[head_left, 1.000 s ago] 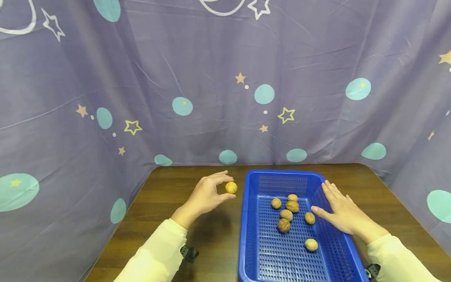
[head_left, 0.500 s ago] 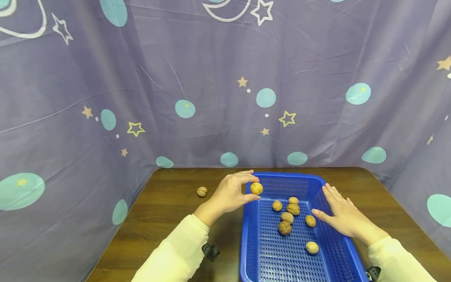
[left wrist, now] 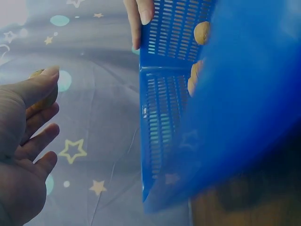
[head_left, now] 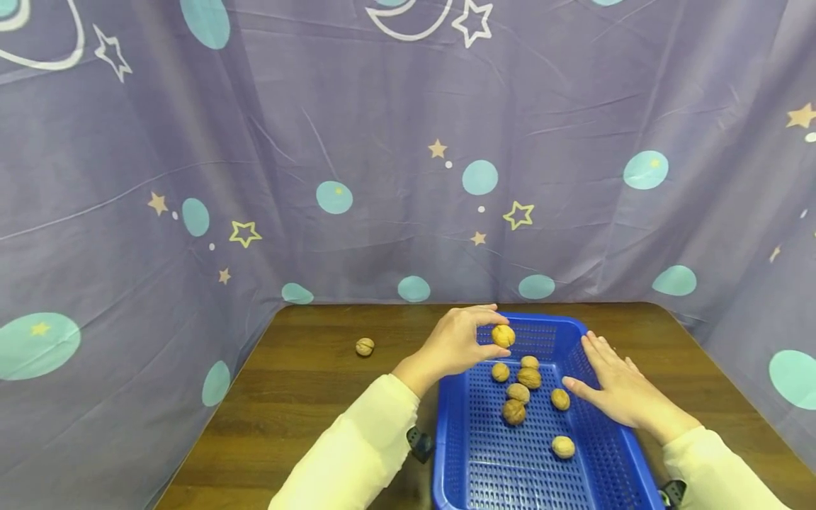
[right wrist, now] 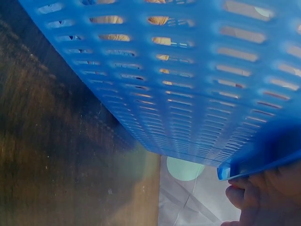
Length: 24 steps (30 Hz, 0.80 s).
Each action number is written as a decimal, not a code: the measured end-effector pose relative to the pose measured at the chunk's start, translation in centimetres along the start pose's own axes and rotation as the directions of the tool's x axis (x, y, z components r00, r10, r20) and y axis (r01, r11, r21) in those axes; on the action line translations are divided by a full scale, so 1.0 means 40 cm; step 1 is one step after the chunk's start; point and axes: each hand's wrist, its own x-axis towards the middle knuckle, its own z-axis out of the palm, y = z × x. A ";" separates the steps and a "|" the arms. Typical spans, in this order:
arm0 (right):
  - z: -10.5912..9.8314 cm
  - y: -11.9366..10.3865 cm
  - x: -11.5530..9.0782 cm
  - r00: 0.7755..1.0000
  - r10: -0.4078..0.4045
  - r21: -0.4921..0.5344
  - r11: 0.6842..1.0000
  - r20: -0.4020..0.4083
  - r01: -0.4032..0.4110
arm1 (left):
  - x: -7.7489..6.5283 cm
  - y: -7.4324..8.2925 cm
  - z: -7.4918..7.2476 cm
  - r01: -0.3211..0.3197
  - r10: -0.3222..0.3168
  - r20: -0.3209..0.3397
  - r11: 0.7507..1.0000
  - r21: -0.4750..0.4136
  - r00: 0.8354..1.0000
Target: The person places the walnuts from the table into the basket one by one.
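Note:
My left hand (head_left: 451, 347) pinches a light-brown walnut (head_left: 503, 336) between thumb and fingers, over the far left part of the blue basket (head_left: 449, 432). In the left wrist view the thumb partly covers this walnut (left wrist: 50, 97), and the other fingers are spread loosely. My right hand (head_left: 621, 389) rests on the basket's right rim, fingers extended along it and thumb reaching inside. From the right wrist view, its fingers (right wrist: 263, 193) show at the rim beyond the slotted wall. Several walnuts lie on the basket floor, among them a darker one (head_left: 513, 411) and a pale one (head_left: 563, 447).
One more walnut (head_left: 365, 346) lies on the wooden table (head_left: 268, 425), left of the basket. A purple curtain (head_left: 382, 142) with stars and teal spots hangs behind the table and at both sides. The basket has raised, slotted walls.
My left hand has carried its walnut rightward from above the table to over the basket, uncovering the walnut left on the table. The right hand stays on the rim.

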 end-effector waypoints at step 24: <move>-0.001 0.002 0.001 1.000 0.012 -0.009 1.000 -0.003 -0.012 | 0.046 0.018 0.210 0.172 -0.169 0.315 0.985 0.021 0.934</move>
